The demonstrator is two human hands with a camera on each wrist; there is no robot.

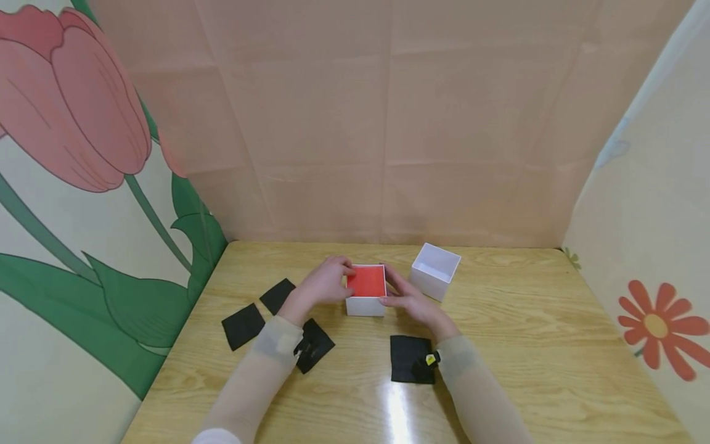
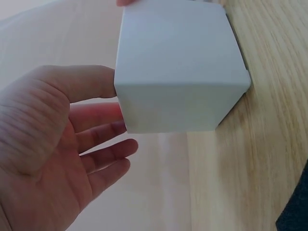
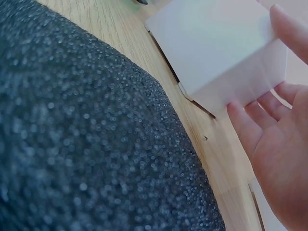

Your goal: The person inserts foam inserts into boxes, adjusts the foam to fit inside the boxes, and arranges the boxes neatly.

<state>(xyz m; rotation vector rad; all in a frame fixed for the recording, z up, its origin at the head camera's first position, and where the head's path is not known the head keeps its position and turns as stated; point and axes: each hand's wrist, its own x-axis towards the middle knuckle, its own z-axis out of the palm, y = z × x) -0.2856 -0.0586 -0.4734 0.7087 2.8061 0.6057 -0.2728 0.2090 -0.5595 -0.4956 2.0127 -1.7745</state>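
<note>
A small white box (image 1: 365, 307) stands on the table, and a flat red square (image 1: 367, 280) fills its top, just inside the rim. My left hand (image 1: 324, 282) is at the left rim, its fingertips over the edge of the red square. In the left wrist view its thumb (image 2: 91, 83) lies straight against the box edge, with the other fingers loosely extended beyond. My right hand (image 1: 412, 299) steadies the box from the right. In the right wrist view its fingertips press the side wall, while the thumb (image 3: 288, 29) bends over the neighbouring face.
A second white box (image 1: 435, 271), its hollow inside showing, stands behind my right hand. Black squares lie about: one (image 1: 243, 327) at far left, another (image 1: 277, 296) behind the left wrist, a third (image 1: 316, 346) beside that forearm, and one (image 1: 407, 359) by the right wrist.
</note>
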